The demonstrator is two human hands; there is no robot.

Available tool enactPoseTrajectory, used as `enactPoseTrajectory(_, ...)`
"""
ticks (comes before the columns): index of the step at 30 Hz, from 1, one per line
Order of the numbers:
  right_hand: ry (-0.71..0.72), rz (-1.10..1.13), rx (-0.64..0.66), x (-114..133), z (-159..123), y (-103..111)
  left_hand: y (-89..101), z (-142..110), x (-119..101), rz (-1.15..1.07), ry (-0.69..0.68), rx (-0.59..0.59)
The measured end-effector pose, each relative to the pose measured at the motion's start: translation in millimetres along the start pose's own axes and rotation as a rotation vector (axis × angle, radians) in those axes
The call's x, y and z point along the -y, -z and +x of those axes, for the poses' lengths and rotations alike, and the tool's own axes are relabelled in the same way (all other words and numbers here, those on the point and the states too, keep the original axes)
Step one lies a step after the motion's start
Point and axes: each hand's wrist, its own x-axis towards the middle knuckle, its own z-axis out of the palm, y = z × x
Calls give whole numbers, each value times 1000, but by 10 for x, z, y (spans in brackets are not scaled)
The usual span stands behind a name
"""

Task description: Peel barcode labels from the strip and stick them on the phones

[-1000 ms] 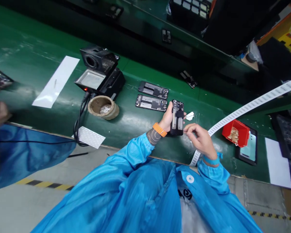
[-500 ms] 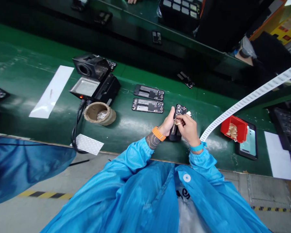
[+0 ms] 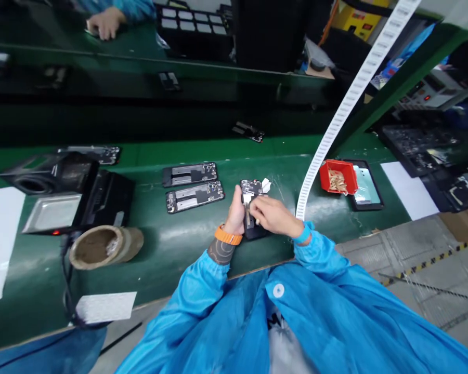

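My left hand (image 3: pixel 236 213) grips an opened phone body (image 3: pixel 250 193) by its left side, holding it just above the green bench (image 3: pixel 203 228). My right hand (image 3: pixel 271 215) lies over the phone's lower half with fingers pinched against its inside; whatever the fingers hold is too small to make out. A small white scrap (image 3: pixel 265 185) lies by the phone's top right corner. Two more opened phone bodies (image 3: pixel 190 174) (image 3: pixel 195 196) lie flat to the left. A long white label strip (image 3: pixel 335 119) hangs down to the bench right of my right hand.
A red bin (image 3: pixel 338 176) of small parts sits beside a phone in a tray (image 3: pixel 364 187) at right. A black box device (image 3: pixel 66 192), a tape roll (image 3: pixel 103 246) and white sheets (image 3: pixel 105 306) lie at left. Another person's hand (image 3: pixel 103 23) rests on the far bench.
My right hand left the label strip and came onto the phone held in my left hand, fingers pinched on its inside. The view swung to the right.
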Motion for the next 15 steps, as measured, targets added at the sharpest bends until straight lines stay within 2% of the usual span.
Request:
enactPoseTrajectory(2,55,122,12,-93,-329,315,8,-9,-52,-13,14,13)
enactPoseTrajectory(3,1,133,-114,-223,-499,517,10,-13,-77,-17,23,15)
enactPoseTrajectory(4,-107,57,-352,-409,-653,730,11,-15,-96,-23,25,28)
enactPoseTrajectory(6,-413,-240,-904,-901,-883,1111,6,-7,-101,-33,3,63)
enactPoseTrajectory(7,-498,-303,-1015,-1169,-956,1252,-1,1,-82,-30,2,90)
enactPoseTrajectory(9,-607,-358,-1006,-1655,-1036,1410,-18,17,-5,3,54,161)
enactPoseTrajectory(11,-673,-397,-972,-1983,-1064,1433,-34,26,111,61,151,231)
enactPoseTrajectory(13,-702,-422,-960,-2112,-1094,1372,-47,25,241,106,223,284)
enactPoseTrajectory(15,-692,-423,-949,-2044,-1177,1245,-65,24,374,133,265,321)
